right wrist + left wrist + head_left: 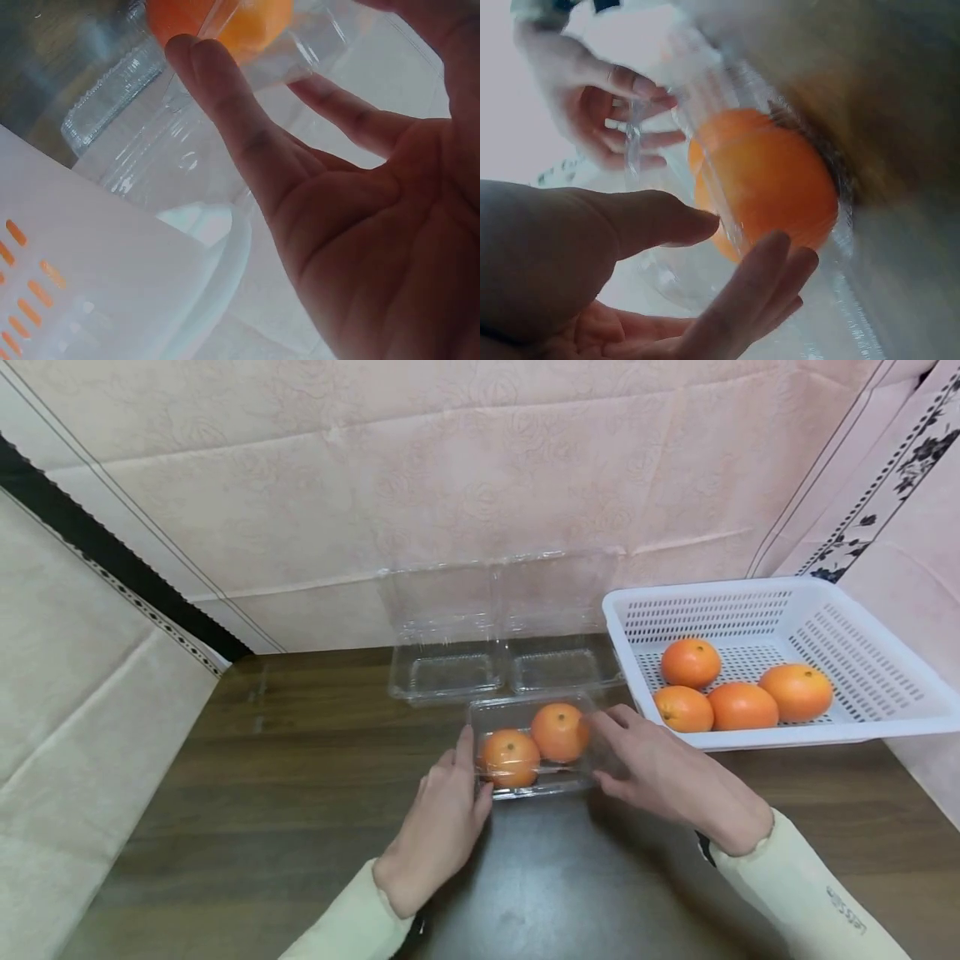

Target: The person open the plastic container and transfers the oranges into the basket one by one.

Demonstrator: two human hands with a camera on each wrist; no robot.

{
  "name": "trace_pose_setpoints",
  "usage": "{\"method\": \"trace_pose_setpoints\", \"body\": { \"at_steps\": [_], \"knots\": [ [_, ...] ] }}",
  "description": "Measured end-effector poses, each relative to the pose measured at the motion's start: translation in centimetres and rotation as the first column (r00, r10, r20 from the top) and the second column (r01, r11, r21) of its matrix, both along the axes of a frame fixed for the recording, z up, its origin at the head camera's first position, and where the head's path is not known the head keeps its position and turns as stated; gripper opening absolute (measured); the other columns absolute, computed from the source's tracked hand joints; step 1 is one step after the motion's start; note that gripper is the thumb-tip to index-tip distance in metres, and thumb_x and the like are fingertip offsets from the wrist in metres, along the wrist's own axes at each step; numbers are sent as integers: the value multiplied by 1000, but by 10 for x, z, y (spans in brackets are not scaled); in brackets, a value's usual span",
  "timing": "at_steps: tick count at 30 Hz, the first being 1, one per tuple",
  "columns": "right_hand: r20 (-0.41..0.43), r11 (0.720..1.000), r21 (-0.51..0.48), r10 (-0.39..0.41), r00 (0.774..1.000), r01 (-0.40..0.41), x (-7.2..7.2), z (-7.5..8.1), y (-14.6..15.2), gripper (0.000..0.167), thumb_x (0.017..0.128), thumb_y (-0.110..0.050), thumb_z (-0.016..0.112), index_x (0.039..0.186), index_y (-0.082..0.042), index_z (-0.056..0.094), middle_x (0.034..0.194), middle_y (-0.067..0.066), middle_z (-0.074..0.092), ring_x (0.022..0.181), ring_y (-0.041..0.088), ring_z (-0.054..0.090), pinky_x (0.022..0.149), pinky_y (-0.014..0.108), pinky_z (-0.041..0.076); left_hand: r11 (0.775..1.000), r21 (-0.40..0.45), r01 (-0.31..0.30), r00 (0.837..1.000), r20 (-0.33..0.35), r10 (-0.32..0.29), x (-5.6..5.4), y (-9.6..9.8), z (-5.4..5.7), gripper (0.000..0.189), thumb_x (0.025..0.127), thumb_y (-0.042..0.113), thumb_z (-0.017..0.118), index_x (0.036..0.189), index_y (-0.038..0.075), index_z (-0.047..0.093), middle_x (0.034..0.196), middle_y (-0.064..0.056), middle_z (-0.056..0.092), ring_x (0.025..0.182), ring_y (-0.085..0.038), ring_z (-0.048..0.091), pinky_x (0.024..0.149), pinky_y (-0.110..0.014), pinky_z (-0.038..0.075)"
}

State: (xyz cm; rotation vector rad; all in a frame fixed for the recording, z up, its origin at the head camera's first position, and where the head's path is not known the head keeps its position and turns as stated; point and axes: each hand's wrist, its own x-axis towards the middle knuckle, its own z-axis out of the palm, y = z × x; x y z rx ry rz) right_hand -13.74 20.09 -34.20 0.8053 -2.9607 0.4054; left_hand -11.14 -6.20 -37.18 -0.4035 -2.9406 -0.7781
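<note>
A clear plastic clamshell box (551,787) sits on the table with two oranges inside, one orange (510,760) at front left and another orange (560,732) behind it to the right. Clear plastic covers at least part of the fruit. My left hand (441,822) holds the left side, its thumb by the front corner; in the left wrist view the plastic edge runs between thumb and fingertips. At the opposite side, my right hand (656,768) grips the box's edge with curved fingers, slightly blurred. The right wrist view shows its fingertips against the plastic near an orange (259,30).
Two more clear clamshell boxes stand behind with lids raised, a left box (402,672) and a right box (558,668). A white perforated basket (840,731) at the right, close to my right hand, contains several oranges (742,706). Pink cloth (480,485) hangs behind the table (300,810).
</note>
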Motion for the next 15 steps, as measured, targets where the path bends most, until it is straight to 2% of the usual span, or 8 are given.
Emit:
{"method": "trace_pose_setpoints", "body": {
  "at_steps": [2,4,6,8,11,12,15],
  "knots": [
    [-23,1000,0,-5,1000,5,0,0,1,53,85,-23,81,130,-8,56,107,5,59,84,15,57,72,31,58,996,84,-4,993,114,-6,-5,-7,3,71,97,13,70,152,-9,32,113,-20,69,99,-26,73,78,-34,66],
    [-39,1000,-17,-11,999,11,0,1,1,54,87,-23,80,133,-8,55,109,4,58,83,14,57,71,30,58,987,160,-15,977,210,-19,-11,-13,5,71,96,12,70,152,-9,31,109,-16,71,94,-19,72,76,-29,65],
    [-51,999,-37,-27,998,25,-1,2,1,56,89,-25,78,137,-9,54,113,4,58,84,14,58,72,31,59,968,247,-38,949,313,-43,-15,-18,5,69,97,11,70,152,-7,33,100,-10,71,83,-15,71,69,-26,63],
    [-47,997,-66,-48,998,45,-3,2,1,62,91,-25,76,145,-10,48,120,5,58,87,16,58,74,32,59,943,326,-64,920,384,-71,-19,-22,4,65,96,10,71,150,-5,37,97,-8,71,79,-14,71,69,-27,64],
    [-23,989,-122,-84,996,80,-5,2,2,73,92,-24,74,154,-13,37,127,8,56,93,19,59,72,32,61,876,463,-138,868,482,-118,-24,-26,2,61,95,4,71,148,-3,41,98,-11,69,76,-16,72,72,-33,66],
    [-23,985,-146,-95,995,91,-6,2,2,77,92,-22,74,157,-14,33,127,9,55,93,20,59,69,31,60,850,499,-165,855,503,-129,-25,-27,1,59,95,2,70,147,-3,43,99,-13,69,76,-17,72,74,-35,67],
    [-51,972,-211,-118,992,105,-9,1,3,90,91,-19,75,162,-15,21,131,13,53,101,24,62,75,34,65,777,576,-254,814,561,-150,-28,-28,0,53,95,-2,68,144,-3,47,103,-17,66,79,-17,74,82,-38,66]
  ]
}}
